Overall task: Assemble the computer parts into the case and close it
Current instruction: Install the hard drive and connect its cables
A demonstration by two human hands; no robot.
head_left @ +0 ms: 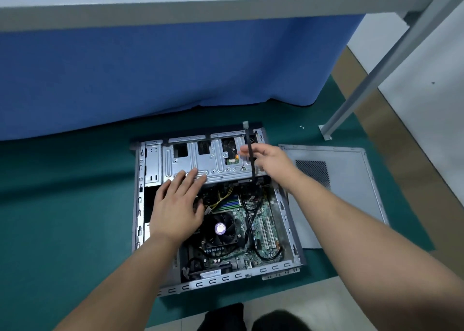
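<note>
The open case [216, 205] is laid flat on the green floor mat. The drive cage [200, 160] is pressed by the flat, spread left hand [175, 210]; a black cable [250, 154] is pinched by the right hand [268, 162] (side panel [351, 180] beside). The cable should be routed clear before seating.

Workshop: green mat [62, 217], metal frame [364, 89]

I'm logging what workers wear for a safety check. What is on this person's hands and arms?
Nothing: the left hand and right hand are bare, with no gloves, rings or watch visible. Both forearms are uncovered up to the frame edge; no sleeve or wrist strap shows.
</note>
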